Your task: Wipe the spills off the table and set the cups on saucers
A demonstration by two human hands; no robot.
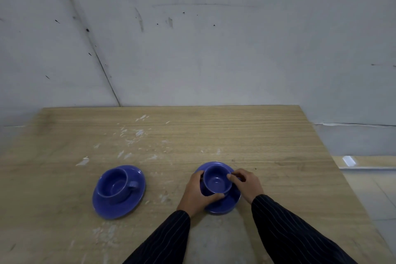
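Both hands on the right blue cup (217, 181), which sits upright on its saucer (222, 204) near the worktop's (267, 146) front centre. Left hand (196, 192) grip wraps the cup's left side w/ thumb under its near side; right hand (246, 184) grip pinches the rim's right side. Second cup (115, 182) sits on its own saucer (119, 206) to the left, untouched. White smears (137, 135) mark the wood behind.

Left cup (114, 182) sitting on left saucer (137, 197); right cup (217, 179) sitting on right saucer (229, 203), both lying on table (257, 135), well apart.
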